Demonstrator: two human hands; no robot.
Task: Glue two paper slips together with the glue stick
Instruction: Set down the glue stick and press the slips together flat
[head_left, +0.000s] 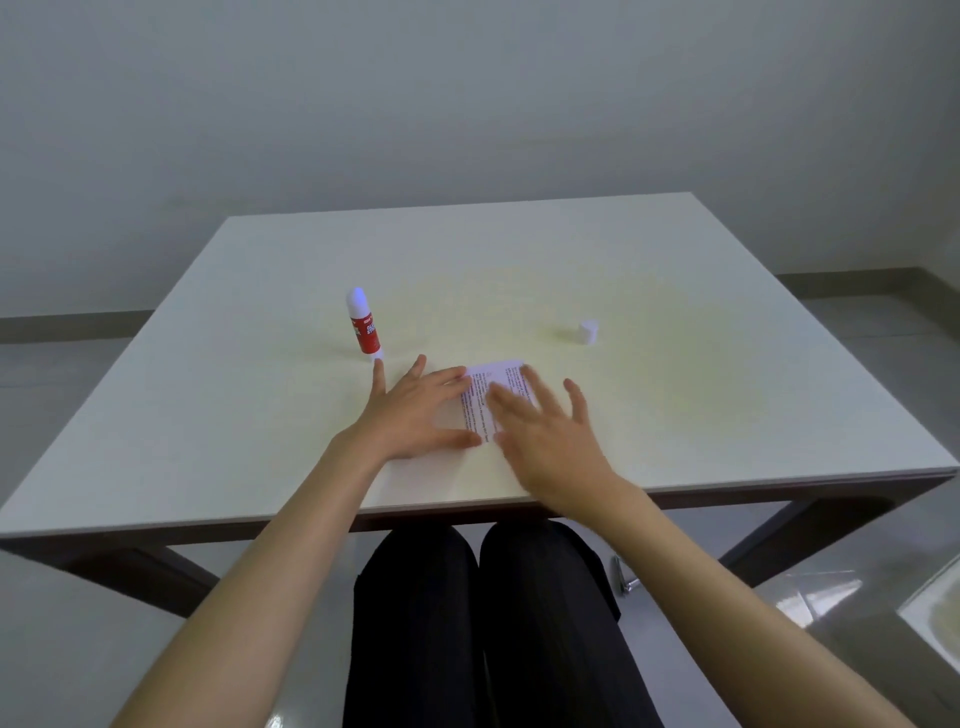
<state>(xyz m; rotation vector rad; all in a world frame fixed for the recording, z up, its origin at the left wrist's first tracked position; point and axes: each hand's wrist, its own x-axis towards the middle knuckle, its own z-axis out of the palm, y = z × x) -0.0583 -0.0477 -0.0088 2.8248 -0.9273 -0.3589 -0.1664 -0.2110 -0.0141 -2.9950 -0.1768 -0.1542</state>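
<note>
While both hands lie flat with fingers spread wide, holding nothing, the printed paper slips (485, 400) sit pinned under the left hand (415, 415) fingertips and the right hand (545, 431) palm on the worktop (727, 364). If either palm slides, the layers could shear and bond crooked. Just beyond the left fingertips, the uncapped glue stick (363, 327) stands upright; a stray nudge could topple it, and its cap (588, 332) lies well beyond the right fingertips.

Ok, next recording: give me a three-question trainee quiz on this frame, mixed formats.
1. True or false: the glue stick lies on its side.
2. The loose white cap sits on the table: A) left of the glue stick, B) right of the paper slips, C) in a hand.
3. Fill in: both hands, left and right, rest spread flat on the ____.

Key: 1 false, it stands upright; 2 B; 3 paper slips.
</note>
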